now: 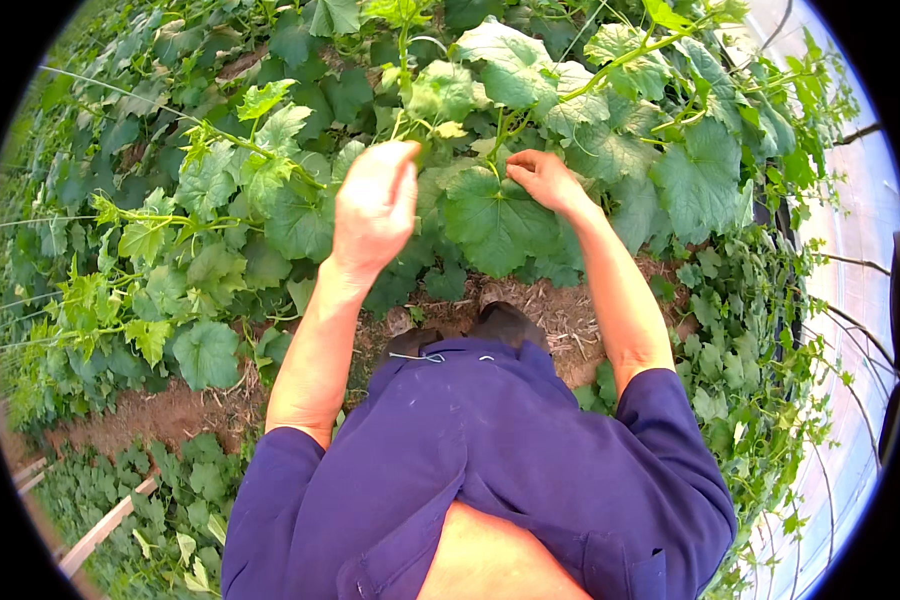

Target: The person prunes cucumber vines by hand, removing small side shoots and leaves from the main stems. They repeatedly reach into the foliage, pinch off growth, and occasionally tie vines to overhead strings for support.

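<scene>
Both hands up in the vine: left hand (375, 205) loosely curled by a stem (402, 60), grip unclear; right hand (542, 178) pinching at the big leaf (495, 215) w/ fingertips. Risk: pulling too hard could snap the tender stem or tear the leaf.

Both forearms bare, sleeves pushed to the elbows, raised forward and upward from the lower edge. Left hand (375, 205): back toward camera, fingers together, curled forward at the tips; grip not visible. Right hand (545, 180): wrist bent inward, fingertips pinched together, pointing left. Hands apart.
</scene>
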A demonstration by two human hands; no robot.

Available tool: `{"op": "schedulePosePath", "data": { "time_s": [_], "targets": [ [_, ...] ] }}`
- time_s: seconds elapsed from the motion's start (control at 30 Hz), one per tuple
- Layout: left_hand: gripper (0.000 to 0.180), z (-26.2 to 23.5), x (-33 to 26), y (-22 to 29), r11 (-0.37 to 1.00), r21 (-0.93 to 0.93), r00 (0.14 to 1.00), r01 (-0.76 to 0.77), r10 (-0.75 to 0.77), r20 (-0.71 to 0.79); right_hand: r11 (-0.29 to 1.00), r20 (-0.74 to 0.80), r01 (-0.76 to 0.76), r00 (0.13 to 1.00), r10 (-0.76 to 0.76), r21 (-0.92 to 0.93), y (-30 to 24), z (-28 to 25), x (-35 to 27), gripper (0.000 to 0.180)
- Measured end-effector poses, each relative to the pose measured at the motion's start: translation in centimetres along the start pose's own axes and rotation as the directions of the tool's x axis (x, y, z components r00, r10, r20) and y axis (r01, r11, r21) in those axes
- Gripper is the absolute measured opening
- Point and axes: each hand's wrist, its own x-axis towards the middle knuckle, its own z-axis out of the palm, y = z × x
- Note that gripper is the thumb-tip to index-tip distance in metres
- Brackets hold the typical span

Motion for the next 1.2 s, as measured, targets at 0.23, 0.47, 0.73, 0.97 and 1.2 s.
{"op": "schedulePosePath", "data": {
  "time_s": [0.23,0.47,0.73,0.97,1.2],
  "targets": [
    [0.043,15.5,-2.7,-7.1,0.838,0.100,0.777,0.536,-0.537,0.330,0.980,0.026,0.098,0.994,-0.104,0.171,-1.4,0.6,3.2,0.053],
    [0.034,19.9,-7.6,0.5,0.712,-0.079,0.683,0.697,-0.627,0.376,0.936,0.096,0.084,0.988,-0.124,0.343,5.7,-0.4,2.9,0.033],
    [0.030,24.7,-8.1,0.1,0.434,-0.531,0.641,0.728,-0.706,0.301,0.969,0.200,0.131,0.964,-0.174,0.208,10.4,-4.9,-3.1,0.024],
    [0.022,26.6,-10.7,3.3,0.053,-0.766,0.540,0.640,-0.740,0.400,0.995,0.175,0.055,0.982,-0.069,0.086,1.5,-6.9,-9.2,0.018],
    [0.021,28.7,-18.2,0.9,-0.027,-0.646,0.299,0.763,-0.871,0.389,0.972,0.097,0.073,0.991,-0.096,0.223,2.3,-7.3,-12.3,0.021]
  ]
}}
